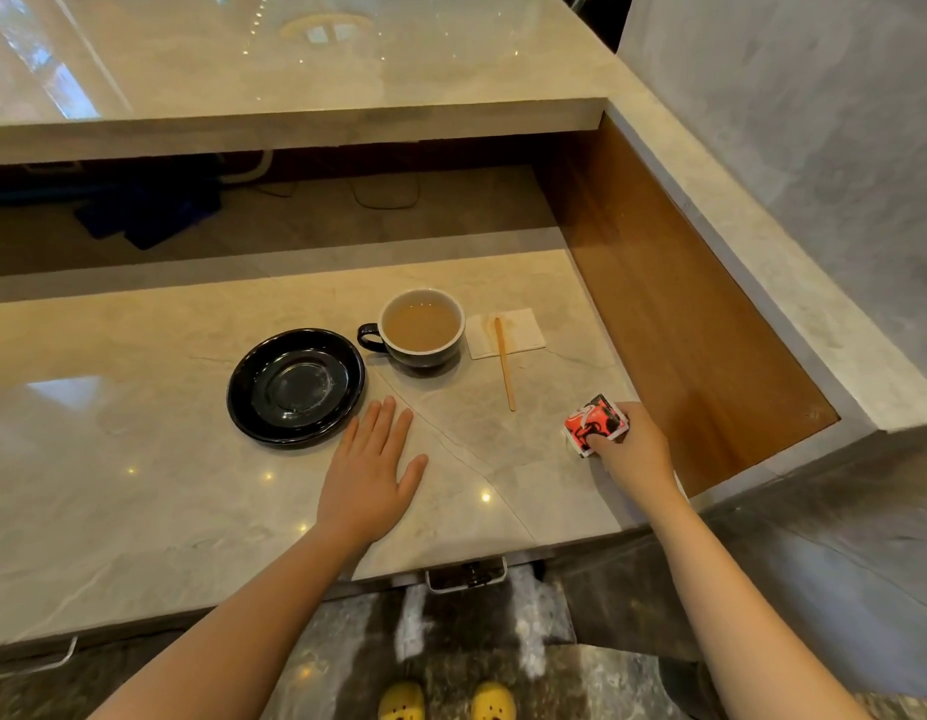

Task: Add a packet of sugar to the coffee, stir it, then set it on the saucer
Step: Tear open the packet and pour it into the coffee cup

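Both hands are over the marble counter (139, 459). The left hand (370, 472) lies flat, palm down, fingers spread and holding nothing, just beside the near rim of the black saucer (295, 387). The right hand (630, 449) pinches a red-and-black sugar packet (594, 423) at the counter's right edge; whether the packet is lifted clear or touches the surface cannot be determined. The packet appears sealed.

The coffee cup (422, 327) stands on the counter beside the saucer, not on it, handle toward the saucer, filled with light brown coffee. A wooden stir stick (504, 363) lies to the cup's right, its far end resting on a white napkin (505, 332).

Task status: early stage. Only the packet pickup is in hand. Remaining steps, as judged: open the packet, pour the sugar, stir, and set the cup on the empty saucer.
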